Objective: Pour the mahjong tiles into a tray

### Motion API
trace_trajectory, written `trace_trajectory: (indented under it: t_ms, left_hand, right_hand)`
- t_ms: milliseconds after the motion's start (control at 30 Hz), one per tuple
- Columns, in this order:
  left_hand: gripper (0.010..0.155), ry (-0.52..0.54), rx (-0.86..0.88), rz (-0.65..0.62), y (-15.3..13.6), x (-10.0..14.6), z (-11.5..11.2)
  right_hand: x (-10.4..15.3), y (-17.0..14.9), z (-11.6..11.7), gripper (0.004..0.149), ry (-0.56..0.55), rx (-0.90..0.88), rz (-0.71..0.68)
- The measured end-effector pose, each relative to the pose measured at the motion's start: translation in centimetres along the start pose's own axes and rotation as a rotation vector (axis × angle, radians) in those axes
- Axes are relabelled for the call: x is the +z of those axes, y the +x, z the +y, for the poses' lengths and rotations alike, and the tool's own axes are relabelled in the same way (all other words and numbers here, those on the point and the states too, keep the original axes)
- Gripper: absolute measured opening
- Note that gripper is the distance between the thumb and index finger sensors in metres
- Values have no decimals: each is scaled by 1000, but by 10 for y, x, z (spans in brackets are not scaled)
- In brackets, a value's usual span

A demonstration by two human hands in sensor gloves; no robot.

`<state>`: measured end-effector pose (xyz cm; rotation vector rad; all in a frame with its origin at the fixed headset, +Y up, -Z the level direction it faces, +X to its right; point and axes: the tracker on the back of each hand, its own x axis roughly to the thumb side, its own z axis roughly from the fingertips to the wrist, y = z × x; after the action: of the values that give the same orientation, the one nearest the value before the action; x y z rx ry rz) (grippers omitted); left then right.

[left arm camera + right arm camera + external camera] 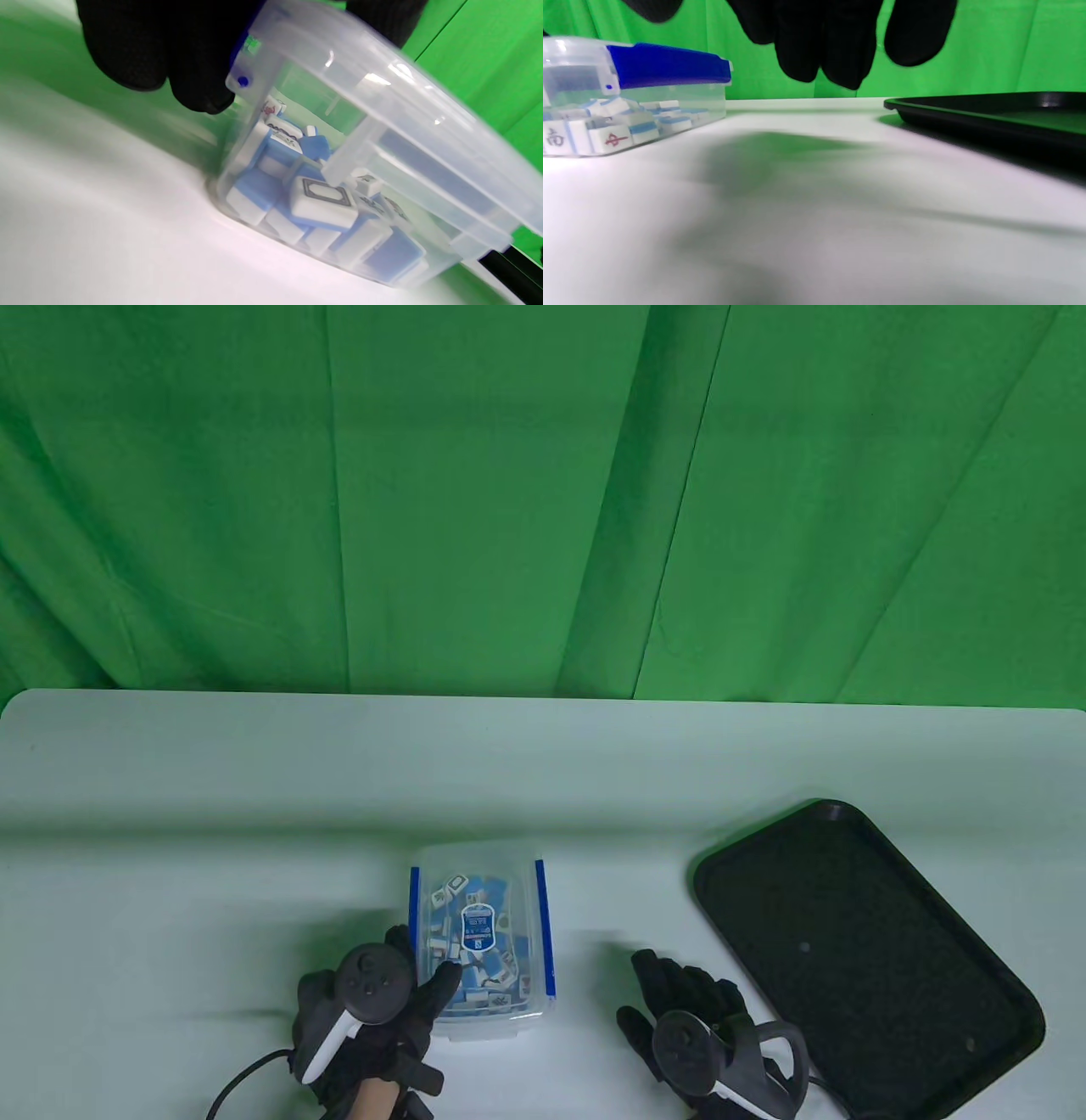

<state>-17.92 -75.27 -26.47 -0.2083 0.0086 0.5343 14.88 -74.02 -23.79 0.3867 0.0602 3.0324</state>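
Note:
A clear plastic box (479,942) with blue side latches and a labelled lid stands on the white table, holding several blue-backed mahjong tiles (322,199). My left hand (420,963) grips the box's near left corner, thumb on the lid and fingers (191,55) down its left side. A black tray (857,959) lies empty to the right of the box. My right hand (679,984) is open and holds nothing, fingers (831,38) spread low over the table between box and tray. The right wrist view shows the box (628,97) at left and the tray (988,114) at right.
The white table (254,780) reaches back to a green cloth backdrop (509,492). The tray sits at an angle close to the table's right front edge. A cable (246,1077) runs from my left wrist off the bottom edge.

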Motion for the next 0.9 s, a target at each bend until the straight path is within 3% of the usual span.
trace_trajectory:
  t_ms: [367, 700, 900]
  left_hand:
    - [80, -5, -30, -86, 22, 2, -14]
    - [78, -35, -65, -171, 43, 7, -25]
    - [76, -87, -32, -224, 53, 9, -31]
  right_hand:
    - [-3, -8, 2, 70, 8, -41, 37]
    - [-6, -19, 2, 71, 9, -239, 71]
    - [-8, -22, 6, 72, 63, -308, 83]
